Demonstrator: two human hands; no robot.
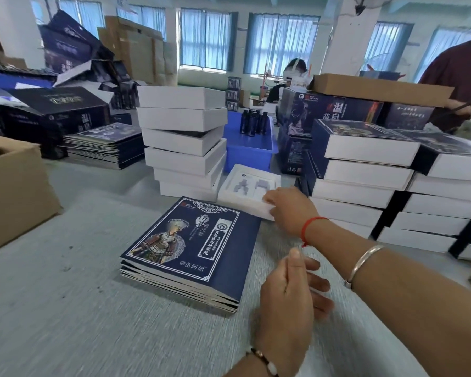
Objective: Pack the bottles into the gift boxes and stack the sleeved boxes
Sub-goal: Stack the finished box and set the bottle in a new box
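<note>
While the right hand (288, 210) gripped the open gift box (249, 187), its near corner seemed pinched.
Below it, the left hand (288, 300) hung slack-fingered beside flat sleeves (191, 251).

Bright daylight through curtained windows (282, 42), soft blur, wide-angle edge distortion

Grey worktop (65, 308): stack of flat navy printed sleeves (191, 251), open white gift box (249, 190), tower of white boxes (184, 142), blue plastic tray (249, 148), brown cardboard carton (14, 191).
</note>
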